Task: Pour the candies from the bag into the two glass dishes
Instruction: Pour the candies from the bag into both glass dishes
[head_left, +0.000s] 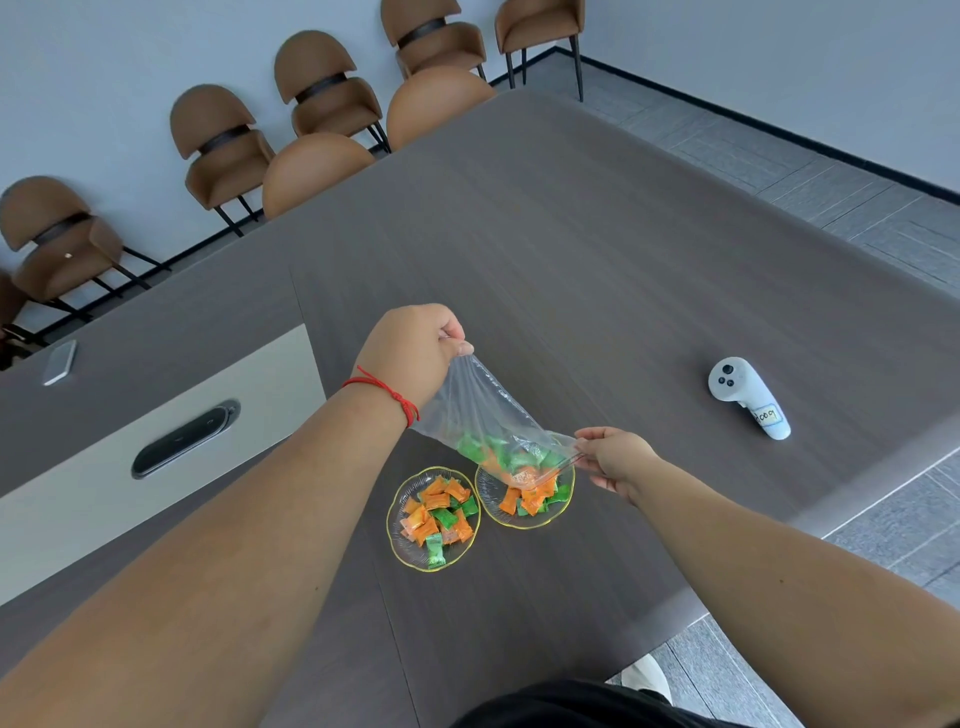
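Brown chairs (223, 145) line the wall at eleven o'clock beyond our long grey table (597, 249), where a white controller (745, 397) lies at three o'clock. Our left hand (415, 348) pinches the closed end of the clear bag (483, 415) high, while our right hand (615, 457) grips its mouth, tipped over the right dish (524, 491). Of two glass dishes, the left dish (434, 517) at six o'clock looks filled; the right holds some orange and green candies (436, 512), with a handful left in the bag, so we judge pouring mostly done.

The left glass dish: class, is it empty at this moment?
No, the left glass dish already holds a pile of orange and green candies.
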